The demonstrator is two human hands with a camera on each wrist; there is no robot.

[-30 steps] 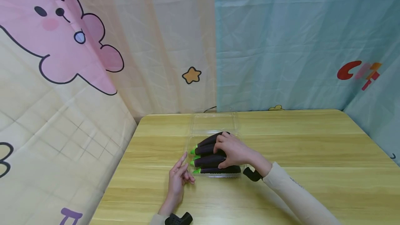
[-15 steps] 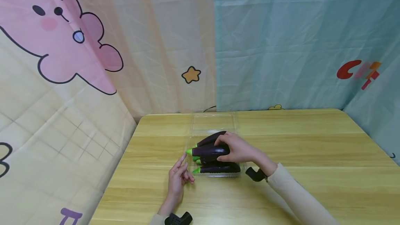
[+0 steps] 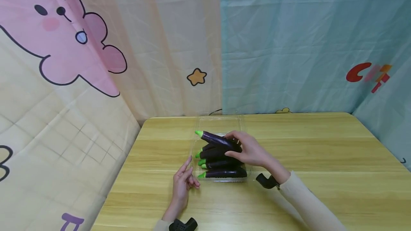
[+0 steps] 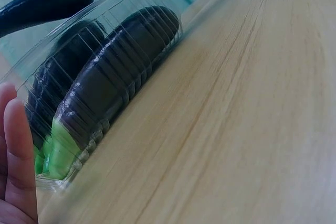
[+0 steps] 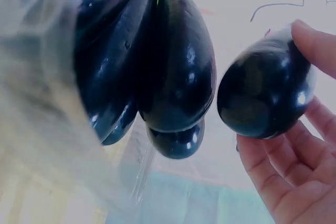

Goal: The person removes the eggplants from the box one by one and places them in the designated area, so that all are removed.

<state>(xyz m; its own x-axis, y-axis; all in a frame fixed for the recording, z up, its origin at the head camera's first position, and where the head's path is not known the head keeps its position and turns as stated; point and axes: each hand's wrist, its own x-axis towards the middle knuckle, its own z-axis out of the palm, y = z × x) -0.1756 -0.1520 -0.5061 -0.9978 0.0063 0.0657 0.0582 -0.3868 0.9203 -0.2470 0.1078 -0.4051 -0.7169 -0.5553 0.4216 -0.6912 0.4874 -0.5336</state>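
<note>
A clear plastic box (image 3: 221, 181) on the table holds several dark eggplants with green stem ends, the nearest eggplant (image 3: 226, 173) lying along its front wall. My right hand (image 3: 252, 151) grips one eggplant (image 3: 216, 139) above the others, its green end pointing to the back left; the right wrist view shows the held eggplant (image 5: 265, 87) between thumb and fingers, apart from the rest. At the box's left side, my left hand (image 3: 182, 187) has its index finger extended to the box's edge and its other fingers loosely bent, holding nothing.
The box's clear lid (image 3: 219, 126) lies folded back behind it on the wooden table (image 3: 314, 159). Printed curtains (image 3: 173, 45) hang along the table's back and sides. A black wrist device (image 3: 183, 225) is on the left arm, and another (image 3: 267, 181) on the right.
The right hand has lifted an eggplant from among the others and swung its green end toward the back. The hand itself has shifted slightly right. The left hand has stayed in place.
</note>
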